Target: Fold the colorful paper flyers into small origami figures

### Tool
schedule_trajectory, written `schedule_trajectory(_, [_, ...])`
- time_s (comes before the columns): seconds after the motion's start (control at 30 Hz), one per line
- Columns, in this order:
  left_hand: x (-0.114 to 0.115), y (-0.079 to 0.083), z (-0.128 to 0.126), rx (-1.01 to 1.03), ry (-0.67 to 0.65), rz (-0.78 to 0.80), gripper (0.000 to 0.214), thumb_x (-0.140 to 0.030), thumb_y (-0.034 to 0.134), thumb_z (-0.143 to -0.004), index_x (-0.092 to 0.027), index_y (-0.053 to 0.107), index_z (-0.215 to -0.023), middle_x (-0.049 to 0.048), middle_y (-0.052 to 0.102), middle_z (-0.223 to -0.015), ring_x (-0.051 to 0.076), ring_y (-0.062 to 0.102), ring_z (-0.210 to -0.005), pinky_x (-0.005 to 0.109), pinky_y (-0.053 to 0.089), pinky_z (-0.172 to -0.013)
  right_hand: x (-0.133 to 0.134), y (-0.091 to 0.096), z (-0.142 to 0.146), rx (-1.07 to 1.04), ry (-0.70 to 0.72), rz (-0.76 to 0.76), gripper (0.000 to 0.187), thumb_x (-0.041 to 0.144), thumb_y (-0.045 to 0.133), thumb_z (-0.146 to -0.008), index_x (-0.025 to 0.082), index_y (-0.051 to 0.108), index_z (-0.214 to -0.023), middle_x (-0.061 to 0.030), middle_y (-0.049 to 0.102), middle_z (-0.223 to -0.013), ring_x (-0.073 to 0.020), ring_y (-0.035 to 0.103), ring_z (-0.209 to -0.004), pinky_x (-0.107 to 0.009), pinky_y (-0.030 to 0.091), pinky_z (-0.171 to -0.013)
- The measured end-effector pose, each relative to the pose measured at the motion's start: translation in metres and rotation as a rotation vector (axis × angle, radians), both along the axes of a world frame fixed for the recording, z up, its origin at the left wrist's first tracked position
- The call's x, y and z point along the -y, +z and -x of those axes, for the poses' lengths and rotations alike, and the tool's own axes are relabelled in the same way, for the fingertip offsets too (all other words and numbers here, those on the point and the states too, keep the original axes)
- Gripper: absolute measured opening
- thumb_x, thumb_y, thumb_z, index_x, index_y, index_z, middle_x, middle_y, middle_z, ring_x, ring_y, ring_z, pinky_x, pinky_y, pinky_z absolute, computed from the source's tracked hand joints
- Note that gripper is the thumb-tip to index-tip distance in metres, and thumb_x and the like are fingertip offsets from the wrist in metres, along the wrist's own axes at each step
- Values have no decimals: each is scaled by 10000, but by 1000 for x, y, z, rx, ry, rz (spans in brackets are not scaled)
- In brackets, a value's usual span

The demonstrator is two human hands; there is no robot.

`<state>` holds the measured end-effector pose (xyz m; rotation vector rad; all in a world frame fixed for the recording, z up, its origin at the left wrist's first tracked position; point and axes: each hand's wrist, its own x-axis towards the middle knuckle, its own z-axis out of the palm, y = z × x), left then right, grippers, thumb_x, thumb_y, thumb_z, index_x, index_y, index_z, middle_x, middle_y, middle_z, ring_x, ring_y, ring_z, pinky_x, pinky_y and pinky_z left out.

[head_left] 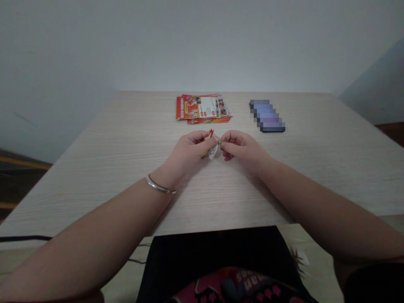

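My left hand (191, 151) is closed around a small crumpled red and white printed piece (213, 151), which looks like paper or a wrapper. Its thumb presses on top, and much of the piece is hidden by the fingers. Right beside it, my right hand (240, 147) makes a pinch with thumb and forefinger at the piece's right edge. A tiny bit shows between those fingertips, too small to name. Both hands are just above the middle of the pale wood-grain table (126, 126).
Beyond my hands lies a stack of red printed cards or booklets (202, 107). To its right rests a phone (268, 115) with a blurred screen. A white wall (202, 46) stands behind the table. A black cable (25, 238) runs near the front left edge.
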<state>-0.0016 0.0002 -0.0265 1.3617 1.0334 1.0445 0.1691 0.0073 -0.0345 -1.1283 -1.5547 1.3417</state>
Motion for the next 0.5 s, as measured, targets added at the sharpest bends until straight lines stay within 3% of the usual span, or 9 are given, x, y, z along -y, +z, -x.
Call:
schedule_trajectory(0.13, [-3,-4,0,23,7,-16,253,-373,741,-754,-170,615,-670,-26,521,-653,103,436,-627,265,333,-599,-1,-3,0,68,1,-81,230,317,764,-722,213,571,-790,26,612,-717,-118,551,-634,-274,464,-598])
schedule_trajectory(0.27, [-7,-10,2,46,29,-11,274,-413,731,-777,-168,624,-714,-23,532,-672,106,442,-622,269,332,-595,-1,-3,-2,125,-13,-130,186,353,723,-748,204,613,-765,7,635,-728,-129,562,-670,-295,471,-641])
schedule_trajectory(0.5, [-6,-5,4,-178,24,-152,253,-332,681,-838,-178,589,-659,-26,526,-624,106,439,-589,278,317,-569,0,0,-3,216,-50,-213,178,347,686,-759,207,598,-692,-1,639,-697,-131,539,-645,-297,444,-622])
